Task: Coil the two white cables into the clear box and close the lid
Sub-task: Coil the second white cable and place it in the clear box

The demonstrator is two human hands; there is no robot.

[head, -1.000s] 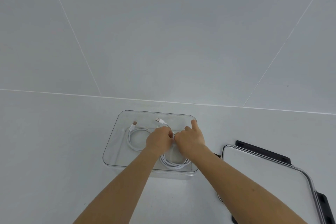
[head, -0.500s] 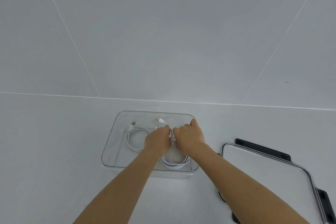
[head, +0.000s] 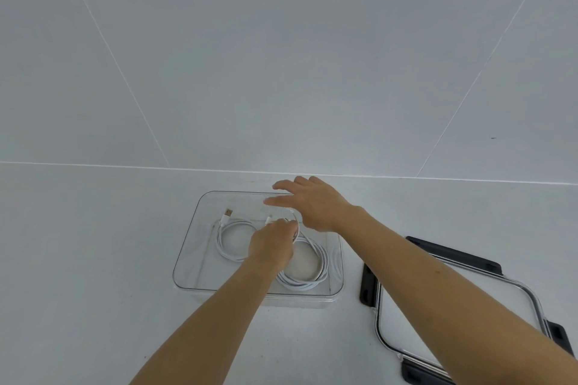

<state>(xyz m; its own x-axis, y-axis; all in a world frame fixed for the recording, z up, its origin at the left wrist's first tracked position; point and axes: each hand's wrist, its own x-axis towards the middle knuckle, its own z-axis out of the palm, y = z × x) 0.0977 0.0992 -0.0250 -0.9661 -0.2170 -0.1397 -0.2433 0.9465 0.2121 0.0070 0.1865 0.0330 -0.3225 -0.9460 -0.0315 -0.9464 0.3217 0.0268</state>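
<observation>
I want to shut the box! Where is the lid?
In the head view the lid lies flat on the white surface at lower right, just right of the clear box, partly hidden under the right forearm.

Under left hand (head: 272,244): where the cables (head: 323,262) meet. Behind right forearm (head: 438,278): part of the lid (head: 406,316), also cut by bottom edge. Fingers (head: 281,201) of right hand (head: 316,206) blurred.

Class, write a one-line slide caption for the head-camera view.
Left hand pinches one of two coiled white cables in the clear box; open right hand hovers above; lid lies alongside.
</observation>
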